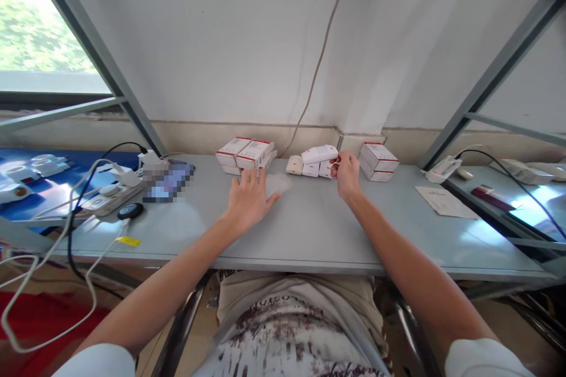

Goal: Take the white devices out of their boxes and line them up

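Note:
My right hand (347,175) pinches the right end of a white oblong device (319,154) with a small reddish mark. That device lies across or just above a row of similar white devices (311,169); whether it touches them I cannot tell. A cream-coloured device (294,165) sits at the row's left end. My left hand (249,197) is palm down with fingers stretched and thumb apart, holding nothing. Its fingertips reach the front of white-and-red boxes (254,154); contact is unclear. To the right of my right hand, two more white-and-red boxes (379,160) are stacked.
On the left of the grey table (305,235) are a phone (168,182), a power strip (112,195), a round black puck (130,211) and loose cables. A paper sheet (444,202) lies at the right. Metal frame posts (490,50) rise at both sides, with a wall behind.

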Demonstrator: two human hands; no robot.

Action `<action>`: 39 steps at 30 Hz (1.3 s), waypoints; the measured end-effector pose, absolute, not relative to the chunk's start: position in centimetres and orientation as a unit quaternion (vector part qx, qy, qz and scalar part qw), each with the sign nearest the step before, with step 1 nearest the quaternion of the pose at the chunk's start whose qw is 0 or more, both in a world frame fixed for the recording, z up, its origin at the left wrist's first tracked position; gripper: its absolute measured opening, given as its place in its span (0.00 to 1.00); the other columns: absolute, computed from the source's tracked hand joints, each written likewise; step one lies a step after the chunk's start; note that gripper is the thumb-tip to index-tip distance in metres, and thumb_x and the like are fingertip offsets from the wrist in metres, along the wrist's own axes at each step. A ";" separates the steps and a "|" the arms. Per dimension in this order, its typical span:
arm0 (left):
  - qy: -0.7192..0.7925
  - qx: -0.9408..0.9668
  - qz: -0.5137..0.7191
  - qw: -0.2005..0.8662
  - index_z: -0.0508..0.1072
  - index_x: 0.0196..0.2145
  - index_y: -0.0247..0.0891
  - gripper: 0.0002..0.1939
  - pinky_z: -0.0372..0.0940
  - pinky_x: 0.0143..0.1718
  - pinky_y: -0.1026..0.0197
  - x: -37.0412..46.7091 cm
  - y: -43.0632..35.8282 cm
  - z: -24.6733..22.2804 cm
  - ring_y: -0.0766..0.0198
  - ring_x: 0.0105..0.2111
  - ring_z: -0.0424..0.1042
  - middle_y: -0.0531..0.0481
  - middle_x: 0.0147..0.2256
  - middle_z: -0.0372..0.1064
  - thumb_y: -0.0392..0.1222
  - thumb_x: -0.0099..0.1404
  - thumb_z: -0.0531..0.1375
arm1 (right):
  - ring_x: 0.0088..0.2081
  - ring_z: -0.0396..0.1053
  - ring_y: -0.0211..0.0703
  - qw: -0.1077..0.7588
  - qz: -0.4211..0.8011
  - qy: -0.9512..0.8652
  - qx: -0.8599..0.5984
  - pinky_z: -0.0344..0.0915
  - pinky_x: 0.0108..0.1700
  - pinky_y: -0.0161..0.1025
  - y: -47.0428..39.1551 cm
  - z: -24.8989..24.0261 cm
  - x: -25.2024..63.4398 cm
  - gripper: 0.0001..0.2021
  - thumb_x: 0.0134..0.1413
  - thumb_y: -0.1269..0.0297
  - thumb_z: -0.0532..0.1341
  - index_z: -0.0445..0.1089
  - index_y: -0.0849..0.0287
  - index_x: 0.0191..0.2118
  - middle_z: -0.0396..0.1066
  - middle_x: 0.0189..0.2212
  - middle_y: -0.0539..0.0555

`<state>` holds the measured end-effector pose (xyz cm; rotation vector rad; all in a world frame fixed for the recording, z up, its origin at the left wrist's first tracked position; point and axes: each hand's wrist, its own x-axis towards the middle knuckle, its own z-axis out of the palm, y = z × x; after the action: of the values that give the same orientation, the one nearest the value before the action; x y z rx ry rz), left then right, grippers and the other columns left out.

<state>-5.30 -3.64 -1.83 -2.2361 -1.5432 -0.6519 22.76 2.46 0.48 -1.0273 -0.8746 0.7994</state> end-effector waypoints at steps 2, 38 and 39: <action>-0.517 -0.804 -0.235 0.176 0.64 0.68 0.32 0.35 0.67 0.54 0.32 -5.1 -3.7 -1.4 0.26 0.59 0.68 0.21 0.61 0.68 0.63 0.77 0.51 | 0.18 0.52 0.31 0.705 0.360 -0.398 -0.463 0.46 0.19 0.35 2.4 0.5 22.8 0.17 0.60 0.53 0.61 0.52 0.52 0.29 0.64 0.25 0.47; -0.522 -0.846 -0.077 -0.070 0.50 0.80 0.40 0.44 0.39 0.77 0.33 -3.1 -2.5 -4.3 0.40 0.80 0.36 0.42 0.80 0.37 0.70 0.79 0.40 | 0.18 0.52 0.33 0.691 0.365 -0.409 -0.471 0.45 0.19 0.37 2.2 0.3 22.2 0.17 0.59 0.54 0.62 0.54 0.52 0.27 0.63 0.23 0.47; -0.521 -0.847 -0.081 -0.069 0.50 0.80 0.41 0.43 0.40 0.77 0.33 -3.1 -2.4 -4.3 0.40 0.80 0.37 0.42 0.80 0.38 0.70 0.79 0.40 | 0.18 0.52 0.33 0.690 0.368 -0.409 -0.471 0.45 0.19 0.37 2.2 0.4 22.1 0.17 0.59 0.55 0.62 0.54 0.52 0.27 0.63 0.23 0.48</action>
<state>-3.15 -2.39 -4.33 -2.7852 -1.7125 -0.2651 22.15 2.17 0.38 -1.0530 -0.9136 0.8222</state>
